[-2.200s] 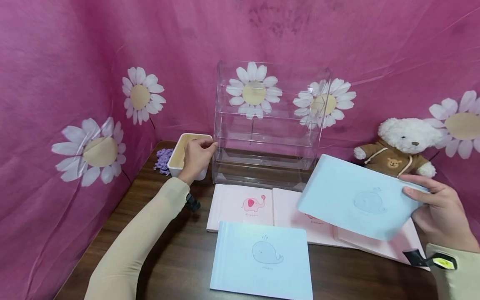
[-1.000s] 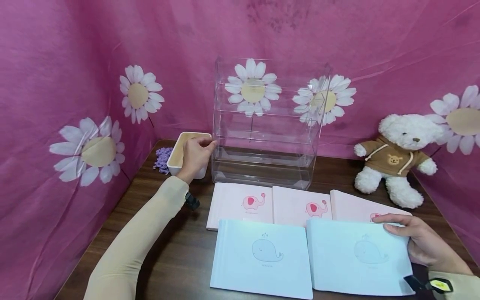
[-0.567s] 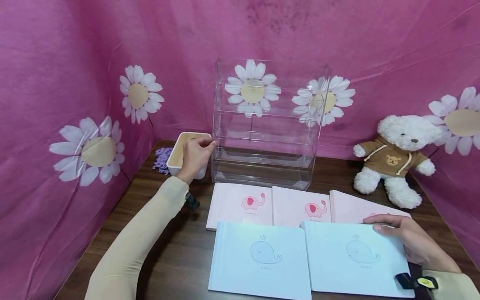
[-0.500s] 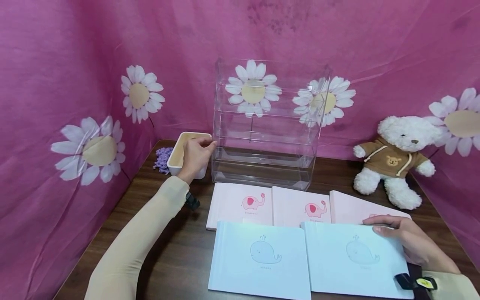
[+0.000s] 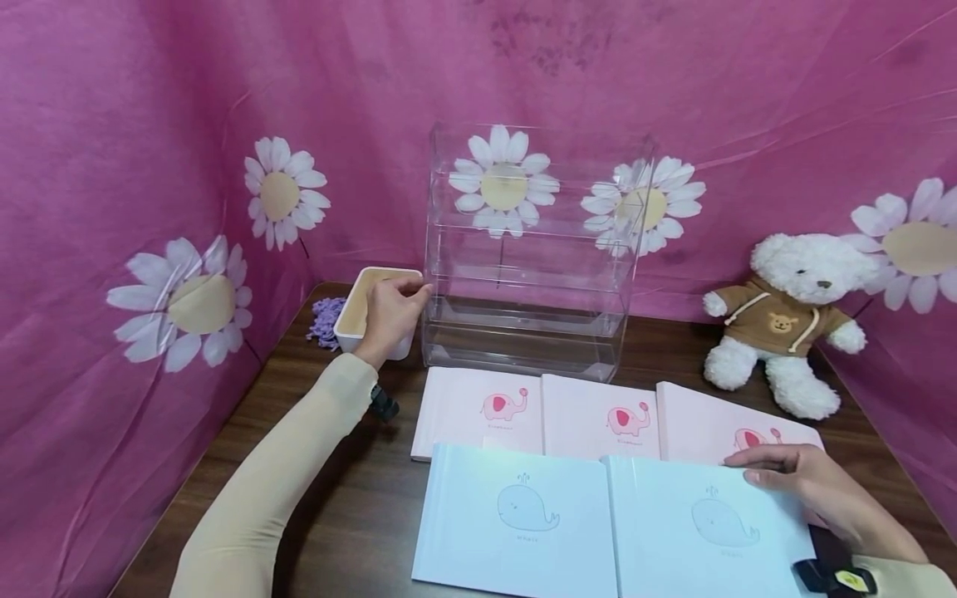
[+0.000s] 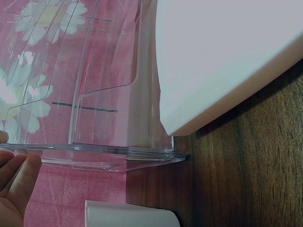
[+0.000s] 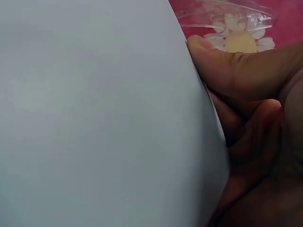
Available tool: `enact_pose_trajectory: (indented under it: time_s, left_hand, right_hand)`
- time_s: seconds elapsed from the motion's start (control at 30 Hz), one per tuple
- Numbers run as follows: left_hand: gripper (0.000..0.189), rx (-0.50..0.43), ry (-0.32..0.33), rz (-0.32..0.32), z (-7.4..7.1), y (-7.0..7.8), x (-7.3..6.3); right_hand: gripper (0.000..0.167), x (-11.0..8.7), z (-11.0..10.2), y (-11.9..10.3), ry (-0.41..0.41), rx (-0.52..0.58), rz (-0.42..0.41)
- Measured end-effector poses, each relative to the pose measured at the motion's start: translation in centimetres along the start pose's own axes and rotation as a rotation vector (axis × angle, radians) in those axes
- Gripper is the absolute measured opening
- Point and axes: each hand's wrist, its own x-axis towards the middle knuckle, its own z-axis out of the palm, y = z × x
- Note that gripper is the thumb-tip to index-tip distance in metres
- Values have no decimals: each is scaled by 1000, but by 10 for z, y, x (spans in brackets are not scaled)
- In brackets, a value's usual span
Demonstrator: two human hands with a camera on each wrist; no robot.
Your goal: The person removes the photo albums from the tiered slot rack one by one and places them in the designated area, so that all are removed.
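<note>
My left hand [image 5: 390,317] pinches the left side panel of a clear acrylic display rack [image 5: 523,359], thumb and fingers on either side of it in the left wrist view. At the lower right, my right hand [image 5: 833,498] holds the right edge of a light-blue book [image 5: 658,544] with a whale drawing, its thumb on the cover. That book lies beside a matching blue whale book [image 5: 463,531], their edges meeting. Behind them lie pink elephant books in a row: the left one [image 5: 458,407], the middle one [image 5: 576,411] and the right one [image 5: 699,415], partly overlapped by the blue books.
A white box [image 5: 351,320] stands left of the rack, beside a purple fluffy bundle [image 5: 326,322]. A white teddy bear [image 5: 781,324] in a brown hoodie sits at the back right. Pink daisy cloth [image 5: 359,100] hangs behind the brown wooden table [image 5: 351,515].
The right hand has lowered the blue book from a raised tilt to beside the other blue book, then shifted it slightly nearer. The left hand stays on the rack.
</note>
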Motion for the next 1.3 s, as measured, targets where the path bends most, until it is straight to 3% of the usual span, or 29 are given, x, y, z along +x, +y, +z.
enact_pose_trajectory:
  time_s: [0.13, 0.33, 0.43, 0.67, 0.93, 1.3]
  left_hand:
    - [25, 12, 5, 0, 1, 0, 1]
    - [25, 8, 10, 11, 1, 1, 3]
    - [26, 1, 11, 6, 1, 2, 3]
    - [26, -12, 5, -10, 0, 2, 2]
    - [28, -17, -8, -21, -1, 0, 1]
    - [27, -9, -9, -27, 0, -2, 0]
  right_hand:
    - [27, 0, 2, -1, 1, -26, -34]
    - [33, -2, 6, -4, 168, -259, -41]
    - [34, -1, 5, -6, 194, -326, -30]
    - [36, -1, 2, -5, 94, -241, -67]
    - [30, 0, 8, -3, 235, -367, -204]
    - [37, 2, 8, 0, 232, -244, -228]
